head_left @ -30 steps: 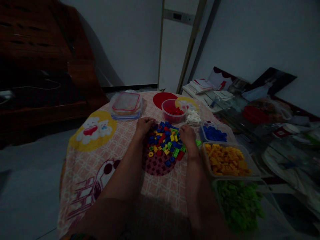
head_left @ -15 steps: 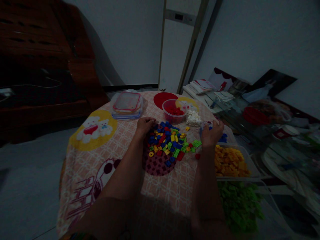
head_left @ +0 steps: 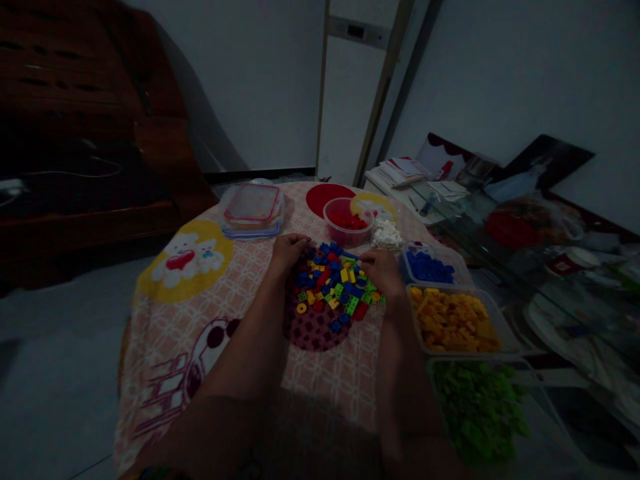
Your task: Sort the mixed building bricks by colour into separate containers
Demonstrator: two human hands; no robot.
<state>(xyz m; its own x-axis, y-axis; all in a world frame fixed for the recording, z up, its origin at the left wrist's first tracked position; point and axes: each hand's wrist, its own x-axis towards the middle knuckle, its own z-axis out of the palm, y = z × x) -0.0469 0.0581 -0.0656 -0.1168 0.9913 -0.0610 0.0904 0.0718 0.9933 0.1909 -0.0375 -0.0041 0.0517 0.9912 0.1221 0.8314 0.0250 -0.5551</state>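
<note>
A loose heap of toy building bricks (head_left: pixel 333 280) in blue, yellow, red and green lies on the patterned tablecloth (head_left: pixel 320 380). My left hand (head_left: pixel 290 252) rests at the heap's far left edge, fingers curled together; whatever they may hold is hidden. On the opposite side, my right hand (head_left: pixel 381 270) reaches over the heap, thumb and fingers pinched at the end of a long blue brick (head_left: pixel 350 255). Right of that hand stand clear boxes of blue bricks (head_left: pixel 429 267), yellow-orange bricks (head_left: pixel 455 319) and green bricks (head_left: pixel 477 403).
Behind the heap is a round tub (head_left: pixel 349 223) with red bricks, beside a pile of white bricks (head_left: pixel 387 235). Stacked lids (head_left: pixel 253 210) lie at the back left. A cluttered glass table (head_left: pixel 480 240) adjoins on the right, and a wooden bench (head_left: pixel 165 157) stands at far left.
My right hand has moved left from over the box of blue bricks to the right side of the heap. My left hand has stayed in place.
</note>
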